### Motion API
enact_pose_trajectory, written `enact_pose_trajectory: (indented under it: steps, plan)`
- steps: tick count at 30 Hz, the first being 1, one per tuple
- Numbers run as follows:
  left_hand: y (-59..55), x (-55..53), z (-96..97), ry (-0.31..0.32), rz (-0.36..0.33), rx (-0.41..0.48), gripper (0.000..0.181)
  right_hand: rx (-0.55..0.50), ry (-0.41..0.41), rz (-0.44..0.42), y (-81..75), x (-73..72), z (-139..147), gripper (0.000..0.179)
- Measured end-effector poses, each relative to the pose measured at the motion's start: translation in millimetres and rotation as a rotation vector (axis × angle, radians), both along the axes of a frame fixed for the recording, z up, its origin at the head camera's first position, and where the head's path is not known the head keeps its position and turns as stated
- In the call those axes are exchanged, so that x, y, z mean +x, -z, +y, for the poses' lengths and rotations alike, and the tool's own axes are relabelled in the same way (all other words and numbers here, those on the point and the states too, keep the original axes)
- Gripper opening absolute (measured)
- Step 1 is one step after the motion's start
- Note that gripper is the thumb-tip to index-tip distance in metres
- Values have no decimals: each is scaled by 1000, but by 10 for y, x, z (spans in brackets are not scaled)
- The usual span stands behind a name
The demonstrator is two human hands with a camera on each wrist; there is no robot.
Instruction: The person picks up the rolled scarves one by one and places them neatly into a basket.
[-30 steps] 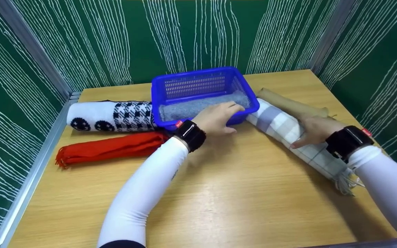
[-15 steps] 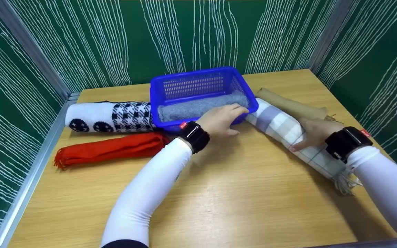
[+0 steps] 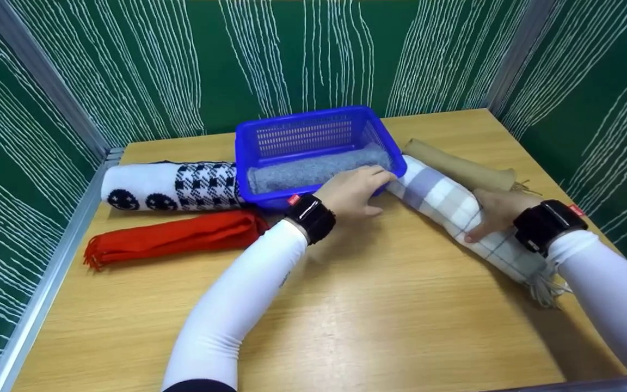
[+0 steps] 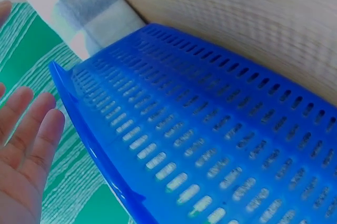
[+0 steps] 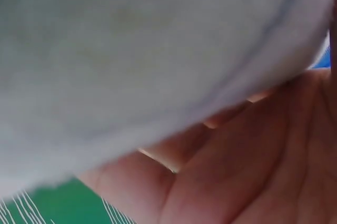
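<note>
My left hand hovers at the front right rim of a blue plastic basket. In the left wrist view, its loosely extended fingers are apart from the basket's slotted wall. A rolled fluffy grey cloth lies inside the basket. My right hand grips the lower half of a rolled plaid scarf, thumb on the near side and fingers on the far side, mostly hidden. That scarf has white, beige and grey-purple checks and a fringed end; its far end meets the basket's right side.
A rolled tan scarf lies beyond the plaid one. To the basket's left are a black-and-white patterned roll and a folded red fringed scarf. Green panels with white streaks enclose the wooden table on three sides.
My left hand has drifted slightly right along the basket's front rim. The right hand's thumb has shifted a little on the plaid scarf; the objects hold their places.
</note>
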State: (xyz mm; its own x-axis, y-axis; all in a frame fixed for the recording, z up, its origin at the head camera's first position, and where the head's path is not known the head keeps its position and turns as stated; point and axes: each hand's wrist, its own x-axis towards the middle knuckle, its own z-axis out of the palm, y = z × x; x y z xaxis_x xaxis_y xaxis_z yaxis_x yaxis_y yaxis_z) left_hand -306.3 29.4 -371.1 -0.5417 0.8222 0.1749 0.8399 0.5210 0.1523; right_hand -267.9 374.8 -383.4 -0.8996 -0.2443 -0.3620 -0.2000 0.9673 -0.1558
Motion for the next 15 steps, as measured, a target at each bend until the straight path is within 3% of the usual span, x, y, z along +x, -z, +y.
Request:
enact_pose_trajectory:
  steps: [6, 15]
  plan:
    - [14, 16, 59, 18, 10, -8, 67, -12, -5, -7, 1, 1, 5, 106]
    - [40, 55, 143, 43, 4, -28, 64, -41, -3, -7, 9, 6, 46, 87]
